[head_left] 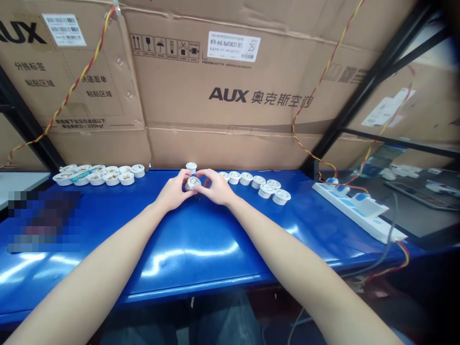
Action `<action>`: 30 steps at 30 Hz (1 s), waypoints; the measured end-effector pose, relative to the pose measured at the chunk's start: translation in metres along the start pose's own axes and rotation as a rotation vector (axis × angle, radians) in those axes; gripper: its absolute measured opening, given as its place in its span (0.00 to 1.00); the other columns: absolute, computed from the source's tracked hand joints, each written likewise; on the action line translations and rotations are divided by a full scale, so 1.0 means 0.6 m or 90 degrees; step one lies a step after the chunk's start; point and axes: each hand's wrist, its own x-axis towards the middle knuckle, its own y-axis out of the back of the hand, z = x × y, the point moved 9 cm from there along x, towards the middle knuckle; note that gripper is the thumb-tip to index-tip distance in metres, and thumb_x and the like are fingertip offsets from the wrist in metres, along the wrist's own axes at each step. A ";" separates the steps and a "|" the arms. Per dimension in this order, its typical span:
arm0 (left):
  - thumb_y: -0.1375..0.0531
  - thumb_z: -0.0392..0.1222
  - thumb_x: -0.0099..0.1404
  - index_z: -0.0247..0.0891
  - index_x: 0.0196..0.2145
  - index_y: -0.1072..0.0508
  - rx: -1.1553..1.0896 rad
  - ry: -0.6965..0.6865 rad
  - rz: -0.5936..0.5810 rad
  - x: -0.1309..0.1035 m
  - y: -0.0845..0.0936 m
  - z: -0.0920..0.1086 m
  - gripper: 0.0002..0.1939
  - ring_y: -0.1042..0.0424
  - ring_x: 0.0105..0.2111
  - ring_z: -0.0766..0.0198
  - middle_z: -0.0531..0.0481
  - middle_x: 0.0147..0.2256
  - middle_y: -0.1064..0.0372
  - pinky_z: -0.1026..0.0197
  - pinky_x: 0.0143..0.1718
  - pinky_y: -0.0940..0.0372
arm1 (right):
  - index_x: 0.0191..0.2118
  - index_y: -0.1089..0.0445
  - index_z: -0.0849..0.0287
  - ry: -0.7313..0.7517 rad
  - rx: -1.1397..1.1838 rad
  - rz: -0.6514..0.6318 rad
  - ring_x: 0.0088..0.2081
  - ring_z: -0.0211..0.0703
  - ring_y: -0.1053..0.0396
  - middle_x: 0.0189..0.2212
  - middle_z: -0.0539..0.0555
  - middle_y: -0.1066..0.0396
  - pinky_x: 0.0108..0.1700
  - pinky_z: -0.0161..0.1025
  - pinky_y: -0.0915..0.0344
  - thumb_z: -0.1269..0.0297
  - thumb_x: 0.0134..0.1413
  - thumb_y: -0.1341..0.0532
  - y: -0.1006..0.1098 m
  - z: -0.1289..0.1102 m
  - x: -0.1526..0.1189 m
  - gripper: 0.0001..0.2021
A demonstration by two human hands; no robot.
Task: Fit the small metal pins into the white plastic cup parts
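In the head view, my left hand [173,192] and my right hand [217,188] close in from both sides on a small round white tub [193,182] with a dark-marked top. Thumbs and fingertips of both hands touch its rim, near the far side of the blue table [194,239]. Just behind it stands a similar white tub [191,166], apart from my hands. To the right of my right hand, several more such tubs [246,178] form a line that bends toward me, two of them [281,197] nearest the front.
At the far left, several white cups [111,178] with brownish contents stand close together, a teal strip-like thing [86,173] lying across them. A white power strip [359,211] with plugs runs along the right edge. Cardboard boxes [230,115] wall off the back; a blurred patch [45,220] covers something at left.
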 end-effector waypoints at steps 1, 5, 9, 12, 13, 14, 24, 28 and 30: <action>0.36 0.46 0.58 0.42 0.52 0.38 -0.011 -0.001 -0.007 0.000 -0.002 0.000 0.25 0.26 0.48 0.55 0.47 0.48 0.26 0.55 0.49 0.33 | 0.53 0.31 0.60 0.012 -0.015 -0.016 0.37 0.40 0.29 0.48 0.57 0.27 0.44 0.38 0.34 0.59 0.52 0.35 -0.005 -0.006 0.000 0.22; 0.38 0.46 0.59 0.42 0.54 0.39 -0.015 -0.014 -0.035 0.002 -0.013 0.000 0.27 0.27 0.49 0.55 0.46 0.50 0.28 0.53 0.51 0.33 | 0.53 0.30 0.57 0.002 -0.123 -0.045 0.45 0.45 0.29 0.49 0.55 0.27 0.49 0.40 0.36 0.56 0.54 0.36 -0.011 -0.009 0.004 0.22; 0.41 0.47 0.63 0.40 0.51 0.34 0.087 -0.040 -0.024 0.009 -0.016 -0.016 0.20 0.32 0.54 0.53 0.44 0.52 0.31 0.50 0.57 0.38 | 0.49 0.27 0.57 -0.033 -0.256 -0.073 0.45 0.50 0.31 0.45 0.57 0.25 0.48 0.43 0.37 0.51 0.56 0.38 -0.004 0.012 0.008 0.19; 0.44 0.44 0.64 0.40 0.50 0.33 0.140 -0.001 0.014 0.019 -0.009 -0.047 0.16 0.34 0.54 0.54 0.44 0.52 0.35 0.52 0.58 0.39 | 0.45 0.25 0.59 -0.027 -0.315 -0.095 0.46 0.53 0.33 0.42 0.59 0.24 0.49 0.45 0.38 0.50 0.55 0.37 -0.001 0.026 0.008 0.19; 0.44 0.43 0.65 0.40 0.50 0.33 0.152 0.016 0.030 0.022 -0.005 -0.056 0.16 0.34 0.54 0.54 0.44 0.53 0.36 0.52 0.58 0.39 | 0.44 0.25 0.59 -0.023 -0.320 -0.091 0.47 0.54 0.34 0.42 0.59 0.24 0.50 0.45 0.39 0.49 0.54 0.37 0.001 0.029 0.008 0.19; 0.44 0.42 0.64 0.40 0.51 0.33 0.168 0.027 0.041 0.025 -0.003 -0.062 0.18 0.34 0.54 0.54 0.44 0.53 0.37 0.53 0.58 0.39 | 0.43 0.25 0.59 -0.018 -0.319 -0.083 0.47 0.54 0.34 0.43 0.59 0.25 0.51 0.45 0.39 0.49 0.54 0.36 0.003 0.032 0.009 0.19; 0.43 0.48 0.63 0.45 0.65 0.44 0.361 0.028 -0.057 0.079 -0.047 -0.068 0.33 0.51 0.64 0.42 0.42 0.68 0.58 0.40 0.57 0.42 | 0.55 0.33 0.62 -0.056 -0.312 -0.112 0.52 0.51 0.32 0.52 0.62 0.29 0.56 0.45 0.42 0.54 0.62 0.44 -0.004 0.068 0.005 0.21; 0.44 0.48 0.63 0.41 0.64 0.43 0.385 0.008 -0.065 0.105 -0.063 -0.072 0.33 0.54 0.66 0.44 0.40 0.68 0.56 0.40 0.60 0.45 | 0.57 0.34 0.63 -0.051 -0.329 -0.120 0.55 0.50 0.35 0.54 0.62 0.30 0.59 0.44 0.45 0.61 0.64 0.46 -0.007 0.062 0.005 0.20; 0.44 0.47 0.63 0.40 0.64 0.44 0.373 0.015 -0.061 0.112 -0.065 -0.078 0.33 0.53 0.66 0.45 0.38 0.67 0.53 0.41 0.60 0.45 | 0.57 0.33 0.62 -0.079 -0.342 -0.113 0.54 0.50 0.35 0.53 0.61 0.29 0.58 0.45 0.45 0.63 0.62 0.46 -0.003 0.064 0.005 0.19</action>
